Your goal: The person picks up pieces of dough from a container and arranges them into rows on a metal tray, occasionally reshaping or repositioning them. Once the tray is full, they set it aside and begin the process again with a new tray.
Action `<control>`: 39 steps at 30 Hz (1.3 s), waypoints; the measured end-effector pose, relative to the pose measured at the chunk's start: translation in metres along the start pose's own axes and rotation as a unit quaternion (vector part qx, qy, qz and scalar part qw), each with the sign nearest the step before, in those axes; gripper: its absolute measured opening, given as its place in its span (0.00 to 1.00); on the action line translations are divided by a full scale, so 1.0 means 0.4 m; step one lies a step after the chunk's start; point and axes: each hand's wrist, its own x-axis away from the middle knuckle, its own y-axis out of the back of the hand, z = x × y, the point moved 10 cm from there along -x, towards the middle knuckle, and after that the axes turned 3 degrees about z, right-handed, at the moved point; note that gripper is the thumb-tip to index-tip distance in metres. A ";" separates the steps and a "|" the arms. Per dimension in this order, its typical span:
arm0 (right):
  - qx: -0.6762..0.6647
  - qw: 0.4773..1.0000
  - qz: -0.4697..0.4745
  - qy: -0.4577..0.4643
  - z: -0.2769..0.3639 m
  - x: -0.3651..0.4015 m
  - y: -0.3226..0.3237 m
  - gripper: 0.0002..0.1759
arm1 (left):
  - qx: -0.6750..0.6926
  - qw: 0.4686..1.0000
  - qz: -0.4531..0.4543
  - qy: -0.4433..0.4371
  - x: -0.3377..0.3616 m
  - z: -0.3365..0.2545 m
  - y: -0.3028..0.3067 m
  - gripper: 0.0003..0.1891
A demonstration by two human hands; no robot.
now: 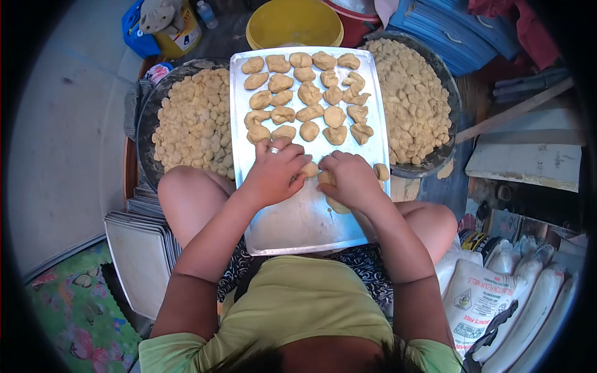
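A silver metal baking tray (292,227) rests across my lap, with rows of raw dough pieces (309,94) over its far part. My left hand (275,171) is over the tray, fingers curled and a ring on one of them. A small dough piece (310,169) shows at its fingertips, partly hidden. Beside it, my right hand (349,178) is bent around more dough (336,206), which sticks out under the palm toward me. Another dough lump (381,171) lies by the tray's right rim. What is under both palms is hidden.
Two large dark basins heaped with dough pieces stand at left (193,118) and right (410,99). Behind the tray is a yellow tub (295,23). Stacked trays (140,258) lean at left. A flour sack (479,298) and a wooden stick (516,109) are at right.
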 end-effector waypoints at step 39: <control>-0.747 0.663 -0.051 -0.030 -0.129 0.117 0.091 0.15 | 0.633 0.755 -0.007 0.170 -0.073 -0.135 -0.115 0.10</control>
